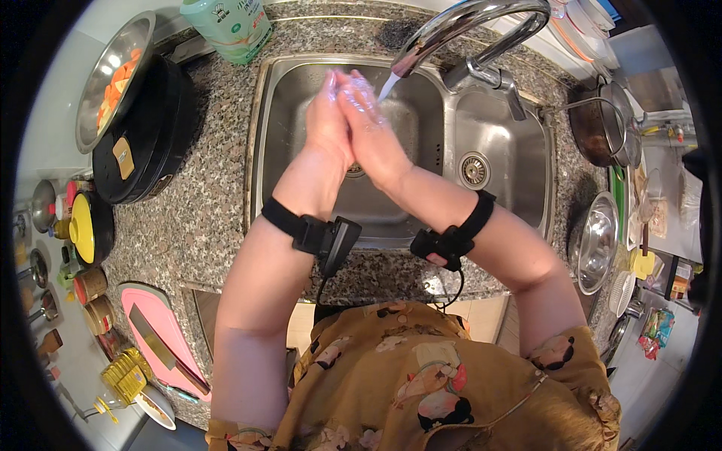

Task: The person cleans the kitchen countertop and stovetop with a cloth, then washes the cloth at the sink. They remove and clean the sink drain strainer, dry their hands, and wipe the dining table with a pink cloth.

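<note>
My left hand (328, 121) and my right hand (364, 115) are pressed palm to palm over the larger basin of a stainless steel double sink (389, 220). Both are wet and shiny, with the fingers stretched out flat; no object shows in either, though the space between the palms is hidden. Water (387, 88) runs from the chrome faucet (428, 36) beside the right hand's fingers. Below the hands, the drain of this basin is partly covered. A second drain strainer (474, 170) shows in the smaller basin. Each forearm wears a black strap with a small device.
On the left, a steel bowl of cut orange and pale pieces (115, 84) rests on a black pot (152, 141). A cleaver (152, 338) lies on a pink cutting board (161, 321). A green bottle (228, 28) stands behind the sink; a metal basin (597, 242) sits right.
</note>
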`<action>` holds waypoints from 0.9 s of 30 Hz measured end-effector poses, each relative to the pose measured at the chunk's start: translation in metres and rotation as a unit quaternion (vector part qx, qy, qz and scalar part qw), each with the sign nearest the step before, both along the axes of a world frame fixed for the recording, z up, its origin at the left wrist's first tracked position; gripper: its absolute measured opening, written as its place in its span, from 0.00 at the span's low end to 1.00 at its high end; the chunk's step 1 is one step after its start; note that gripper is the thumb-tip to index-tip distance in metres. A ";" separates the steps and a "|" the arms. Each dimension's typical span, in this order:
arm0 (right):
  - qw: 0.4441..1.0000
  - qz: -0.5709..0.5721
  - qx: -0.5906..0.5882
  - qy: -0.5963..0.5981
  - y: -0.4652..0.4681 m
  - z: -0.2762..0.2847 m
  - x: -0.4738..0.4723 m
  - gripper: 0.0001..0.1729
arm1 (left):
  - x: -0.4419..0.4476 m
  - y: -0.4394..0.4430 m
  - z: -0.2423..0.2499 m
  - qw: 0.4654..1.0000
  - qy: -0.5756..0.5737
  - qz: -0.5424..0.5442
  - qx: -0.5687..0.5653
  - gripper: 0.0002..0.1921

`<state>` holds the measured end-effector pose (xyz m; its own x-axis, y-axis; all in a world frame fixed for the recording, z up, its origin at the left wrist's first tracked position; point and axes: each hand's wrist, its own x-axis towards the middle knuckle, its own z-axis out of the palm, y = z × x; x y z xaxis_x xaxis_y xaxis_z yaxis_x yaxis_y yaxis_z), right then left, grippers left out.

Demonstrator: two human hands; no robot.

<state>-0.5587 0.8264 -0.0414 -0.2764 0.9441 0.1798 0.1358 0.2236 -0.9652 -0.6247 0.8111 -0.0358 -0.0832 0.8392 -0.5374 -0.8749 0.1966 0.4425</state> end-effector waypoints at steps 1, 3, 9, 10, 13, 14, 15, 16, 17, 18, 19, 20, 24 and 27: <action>0.999 0.000 -0.049 -0.023 0.005 -0.002 0.002 0.27 | 0.003 -0.003 -0.001 0.998 0.046 0.041 -0.026 0.17; 0.978 -0.030 -0.179 0.105 0.007 -0.006 0.004 0.27 | 0.009 -0.009 -0.002 0.995 0.090 -0.051 0.004 0.18; 0.934 -0.029 -0.299 0.193 0.003 -0.008 0.008 0.20 | 0.008 -0.003 0.004 0.993 0.111 0.005 0.044 0.16; 0.938 0.008 -0.268 0.220 0.001 -0.006 0.008 0.21 | 0.007 -0.002 0.006 0.997 0.068 -0.001 0.024 0.15; 0.952 -0.039 -0.259 0.161 0.010 0.001 0.010 0.20 | 0.018 -0.007 0.005 0.992 0.123 -0.031 -0.012 0.16; 0.933 -0.028 -0.304 0.191 0.012 0.007 0.014 0.20 | 0.024 -0.011 0.003 0.985 0.146 -0.042 0.082 0.19; 0.886 -0.119 -0.342 0.289 0.011 0.009 0.014 0.19 | 0.025 -0.012 0.001 0.982 0.156 -0.030 0.099 0.19; 0.872 -0.068 -0.369 0.314 0.011 0.009 0.016 0.17 | 0.026 -0.012 -0.002 0.983 0.142 -0.029 0.111 0.20; 0.864 -0.051 -0.367 0.340 0.009 0.008 0.017 0.16 | 0.025 -0.011 -0.006 0.981 0.125 -0.027 0.148 0.20; 0.857 -0.009 -0.366 0.363 0.008 0.005 0.018 0.15 | 0.018 -0.006 -0.010 0.975 0.179 -0.038 0.123 0.24; 0.842 0.036 -0.367 0.393 0.003 0.001 0.018 0.15 | 0.011 -0.003 -0.014 0.898 0.418 -0.042 0.127 0.23; 0.842 0.084 -0.386 0.366 0.002 -0.004 0.019 0.17 | 0.003 0.000 -0.020 0.751 0.640 -0.036 0.157 0.22; 0.820 0.055 -0.441 0.360 0.002 -0.020 0.019 0.20 | -0.016 0.004 -0.037 0.553 0.815 -0.099 0.142 0.23; 0.850 0.045 -0.444 0.281 0.010 -0.023 0.020 0.23 | -0.013 0.001 -0.041 0.544 0.818 -0.140 0.124 0.26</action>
